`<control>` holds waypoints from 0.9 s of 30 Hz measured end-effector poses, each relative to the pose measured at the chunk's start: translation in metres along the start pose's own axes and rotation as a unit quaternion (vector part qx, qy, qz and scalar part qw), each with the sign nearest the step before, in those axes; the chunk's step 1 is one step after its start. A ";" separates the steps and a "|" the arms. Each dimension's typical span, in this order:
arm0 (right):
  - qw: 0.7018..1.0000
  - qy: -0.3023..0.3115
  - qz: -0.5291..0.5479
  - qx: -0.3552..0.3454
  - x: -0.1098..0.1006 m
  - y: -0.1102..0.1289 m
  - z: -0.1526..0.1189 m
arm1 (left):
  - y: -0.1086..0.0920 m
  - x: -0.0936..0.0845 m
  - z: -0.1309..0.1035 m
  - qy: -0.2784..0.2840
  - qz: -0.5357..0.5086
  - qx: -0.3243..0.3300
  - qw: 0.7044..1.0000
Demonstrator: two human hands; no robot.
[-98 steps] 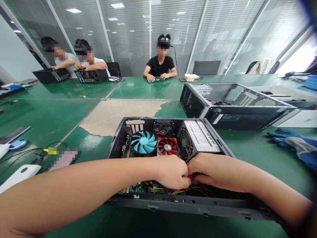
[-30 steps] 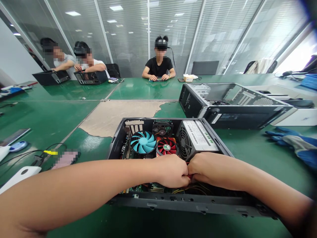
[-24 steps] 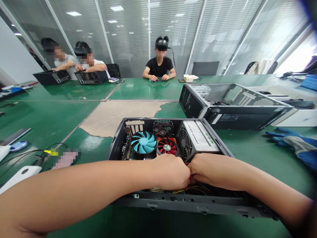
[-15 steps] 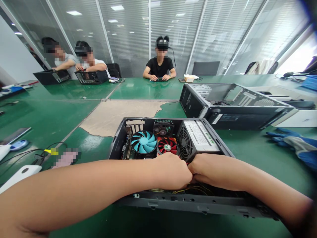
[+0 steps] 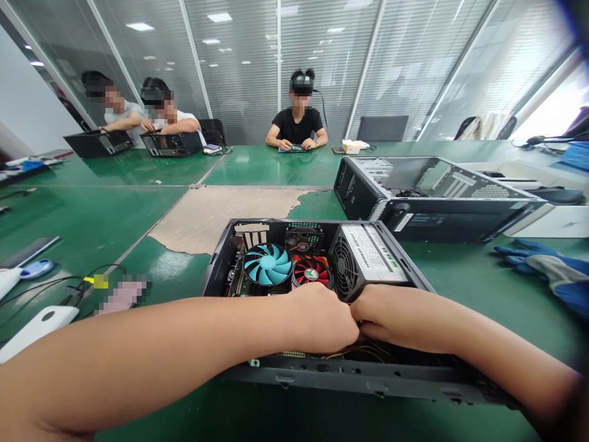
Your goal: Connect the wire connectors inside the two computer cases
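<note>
An open black computer case (image 5: 331, 376) lies on the green table in front of me. Inside it are a blue fan (image 5: 267, 264), a red fan (image 5: 311, 271) and a power supply (image 5: 372, 252) with a white label. My left hand (image 5: 324, 319) is closed low in the case, just in front of the red fan. Against it, my right hand (image 5: 380, 310) is also closed, in front of the power supply. The fingertips of both hands are turned down and hidden, so what they grip cannot be made out. Thin yellow wires (image 5: 363, 351) run below the hands.
Behind on the right stands a second open computer case (image 5: 442, 215), with blue-grey gloves (image 5: 552, 267) nearer. At left lie cables, a white device (image 5: 41, 331) and a pink object (image 5: 122, 296). Three people sit across the table (image 5: 248, 169).
</note>
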State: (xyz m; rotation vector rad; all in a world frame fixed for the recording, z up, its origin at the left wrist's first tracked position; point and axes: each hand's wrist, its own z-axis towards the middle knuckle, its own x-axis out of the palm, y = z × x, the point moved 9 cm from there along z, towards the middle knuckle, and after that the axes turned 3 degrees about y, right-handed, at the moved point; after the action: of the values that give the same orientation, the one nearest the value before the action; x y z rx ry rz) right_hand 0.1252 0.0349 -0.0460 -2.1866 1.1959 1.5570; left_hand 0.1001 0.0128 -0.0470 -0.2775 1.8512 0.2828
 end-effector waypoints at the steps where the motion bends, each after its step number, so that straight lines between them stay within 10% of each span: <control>1: 1.000 0.001 0.012 -0.001 0.000 0.000 0.000 | 0.000 0.000 0.000 0.002 -0.004 0.000 1.000; 27: 0.998 0.058 0.018 -0.011 0.005 0.004 0.003 | -0.016 -0.001 -0.004 -0.017 0.046 0.080 0.996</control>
State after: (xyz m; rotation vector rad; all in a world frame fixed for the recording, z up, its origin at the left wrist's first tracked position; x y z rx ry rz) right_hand 0.1208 0.0313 -0.0501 -2.3099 1.2629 1.4806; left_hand 0.1025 -0.0032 -0.0454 -0.0757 1.8435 0.2000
